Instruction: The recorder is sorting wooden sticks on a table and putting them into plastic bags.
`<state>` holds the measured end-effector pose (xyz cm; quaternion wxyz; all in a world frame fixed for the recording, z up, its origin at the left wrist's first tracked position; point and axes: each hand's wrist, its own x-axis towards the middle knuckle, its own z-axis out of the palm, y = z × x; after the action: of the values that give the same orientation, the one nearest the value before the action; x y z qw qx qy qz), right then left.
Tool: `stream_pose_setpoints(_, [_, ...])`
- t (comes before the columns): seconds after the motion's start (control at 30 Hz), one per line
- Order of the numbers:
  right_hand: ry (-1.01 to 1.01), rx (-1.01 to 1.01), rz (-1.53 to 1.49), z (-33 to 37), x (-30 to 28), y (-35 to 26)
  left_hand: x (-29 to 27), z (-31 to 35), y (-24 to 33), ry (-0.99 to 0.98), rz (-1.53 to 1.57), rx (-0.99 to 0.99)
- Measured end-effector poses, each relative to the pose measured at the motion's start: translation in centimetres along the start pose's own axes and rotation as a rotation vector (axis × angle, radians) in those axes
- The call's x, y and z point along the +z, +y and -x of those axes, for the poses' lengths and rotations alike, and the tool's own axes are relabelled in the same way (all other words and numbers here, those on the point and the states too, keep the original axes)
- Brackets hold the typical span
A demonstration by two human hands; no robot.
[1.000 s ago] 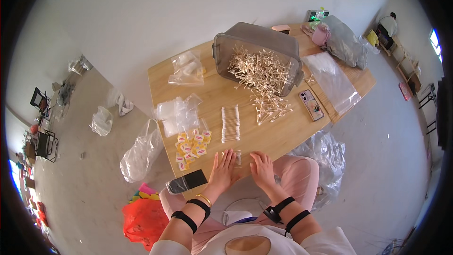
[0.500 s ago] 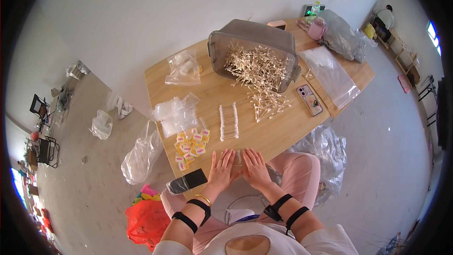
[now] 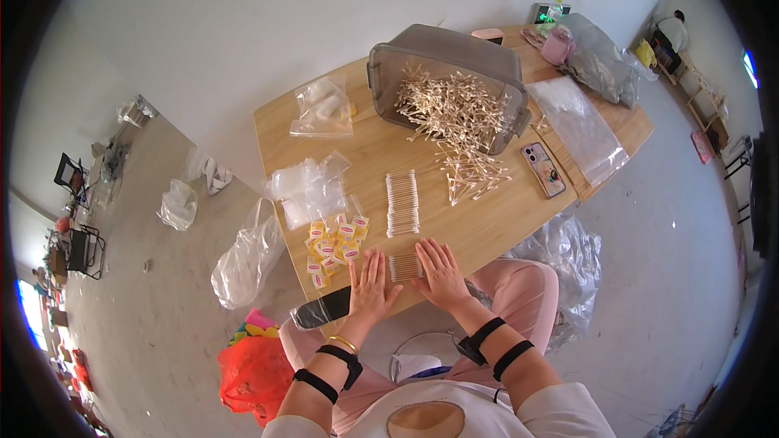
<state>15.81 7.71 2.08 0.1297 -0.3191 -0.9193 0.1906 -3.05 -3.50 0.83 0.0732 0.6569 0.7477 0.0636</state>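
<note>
A short row of cotton swabs (image 3: 406,268) lies side by side on the table near its front edge, between my two hands. My left hand (image 3: 372,288) rests flat at the left of this row, fingers stretched out. At the row's right end lies my right hand (image 3: 443,277), also flat with extended fingers and holding nothing. Just beyond is a longer, evenly lined row of cotton swabs (image 3: 402,204). Farther back, a heap of loose cotton swabs (image 3: 456,109) spills out of a grey plastic bin (image 3: 442,53) tipped on its side.
Small yellow-and-white packets (image 3: 333,250) and clear plastic bags (image 3: 308,191) lie left on the wooden table (image 3: 365,166). A black flat object (image 3: 329,307) sits by my left wrist. A phone (image 3: 543,170) and a clear plastic sheet (image 3: 578,126) lie right.
My hands have moved apart, the left to the left and the right to the right. The short row of swabs between them now shows more fully. The view has shifted slightly.
</note>
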Motion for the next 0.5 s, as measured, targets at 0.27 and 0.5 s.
stream_pose_setpoints(0.27, [-0.012, 0.041, 0.048, -0.2, 1.8, -2.0, 0.8, -0.9, 1.5, 0.012, 0.001, -0.048])
stream_pose_setpoints(0.5, [-0.048, 0.040, 0.179, -0.6, 2.8, -2.6, 1.0, -1.0, 1.8, 0.024, 0.040, -0.075])
